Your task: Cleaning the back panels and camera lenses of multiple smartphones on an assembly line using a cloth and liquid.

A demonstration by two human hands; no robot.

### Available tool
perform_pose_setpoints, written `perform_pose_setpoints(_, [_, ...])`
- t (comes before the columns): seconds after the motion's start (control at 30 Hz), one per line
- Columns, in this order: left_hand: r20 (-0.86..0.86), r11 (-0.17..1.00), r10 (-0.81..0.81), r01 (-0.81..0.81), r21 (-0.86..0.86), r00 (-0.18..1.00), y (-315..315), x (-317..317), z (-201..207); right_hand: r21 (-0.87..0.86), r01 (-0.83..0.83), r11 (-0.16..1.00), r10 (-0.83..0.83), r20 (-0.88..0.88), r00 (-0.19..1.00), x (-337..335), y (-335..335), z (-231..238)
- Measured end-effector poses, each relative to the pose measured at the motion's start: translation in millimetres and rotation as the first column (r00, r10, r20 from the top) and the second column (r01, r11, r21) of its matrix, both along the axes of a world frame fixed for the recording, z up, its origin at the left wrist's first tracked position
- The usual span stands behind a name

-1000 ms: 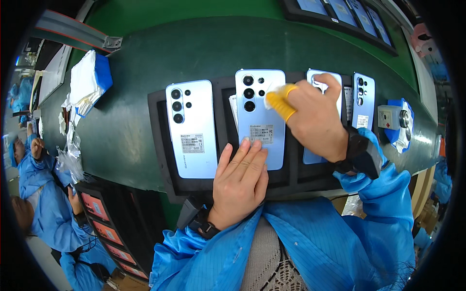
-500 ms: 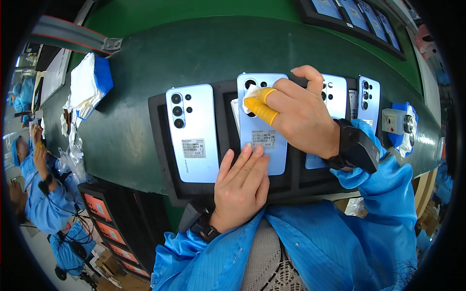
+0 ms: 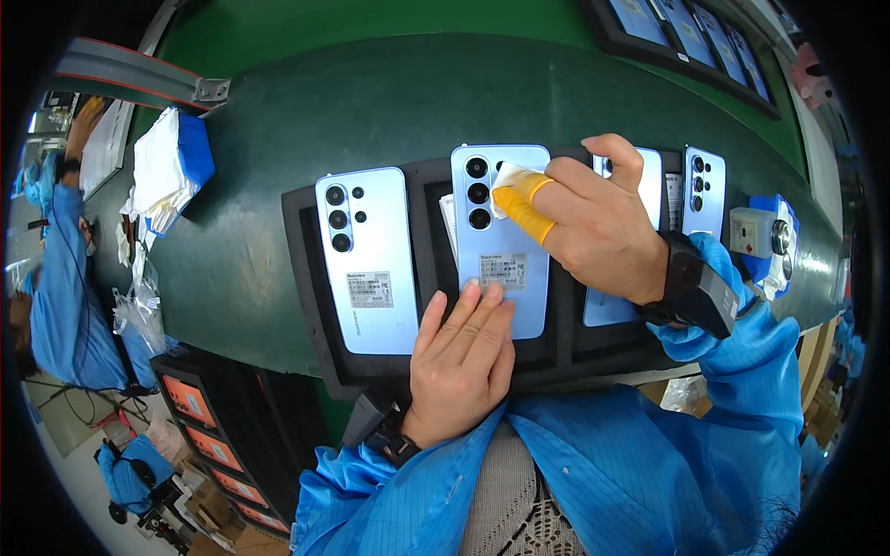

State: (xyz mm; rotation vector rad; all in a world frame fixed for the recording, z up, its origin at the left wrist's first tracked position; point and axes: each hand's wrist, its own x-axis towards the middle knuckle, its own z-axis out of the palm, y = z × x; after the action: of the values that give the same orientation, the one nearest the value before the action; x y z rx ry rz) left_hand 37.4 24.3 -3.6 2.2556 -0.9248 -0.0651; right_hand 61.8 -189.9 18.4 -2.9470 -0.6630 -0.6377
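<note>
A light-blue phone (image 3: 510, 241), back up, lies over the black foam tray (image 3: 298, 269) in front of me. My left hand (image 3: 461, 371) rests flat on its lower part, fingers stretched out. Between yellow-covered fingertips, my right hand (image 3: 598, 222) pinches a folded white wipe (image 3: 506, 176) beside the camera lenses; the fingers hide part of this area. Another light-blue phone (image 3: 378, 250) lies to the left, its lenses and label showing. To the right are a third phone (image 3: 651, 190), partly covered by my right hand, and a fourth phone (image 3: 705, 190).
A blue box of white wipes (image 3: 167, 176) and a crumpled plastic bag (image 3: 139, 310) sit at the left. At the right stands a small white device (image 3: 749, 232). Another tray of phones (image 3: 686, 42) lies far right. Black trays (image 3: 218, 454) stack lower left, near a co-worker (image 3: 74, 296).
My right hand has shifted slightly right with the wipe, uncovering the left column of lenses. My left hand stays in place. The co-worker at left now reaches farther forward.
</note>
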Motion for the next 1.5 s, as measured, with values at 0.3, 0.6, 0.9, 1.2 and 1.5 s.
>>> perform_pose_setpoints(0.3, [0.003, 1.0, 0.001, -0.001, 0.002, 1.0, -1.2, 0.1, -0.6, 0.076, 0.059, 0.995, -0.065, 0.079, 0.995, 29.1, 6.1, 0.1])
perform_pose_setpoints(0.6, [0.005, 1.0, 0.007, -0.007, 0.023, 1.0, -1.8, 0.2, 2.1, 0.033, 0.059, 0.998, -0.06, 0.029, 0.998, 17.6, 1.0, -2.0])
perform_pose_setpoints(0.9, [0.004, 1.0, 0.002, -0.002, 0.018, 1.0, 0.1, 0.3, 1.4, 0.016, 0.167, 0.986, -0.167, -0.016, 0.986, -5.0, 16.2, -0.8])
perform_pose_setpoints(1.2, [0.007, 1.0, -0.004, 0.004, 0.012, 1.0, -2.8, 0.0, 1.5, 0.041, 0.243, 0.969, -0.236, -0.129, 0.963, -30.2, 11.2, 8.0])
perform_pose_setpoints(1.5, [0.015, 0.998, 0.006, -0.006, -0.056, 1.0, -0.4, -0.2, -1.7, 0.005, 0.448, 0.894, -0.448, -0.024, 0.894, -13.2, -15.3, 28.1])
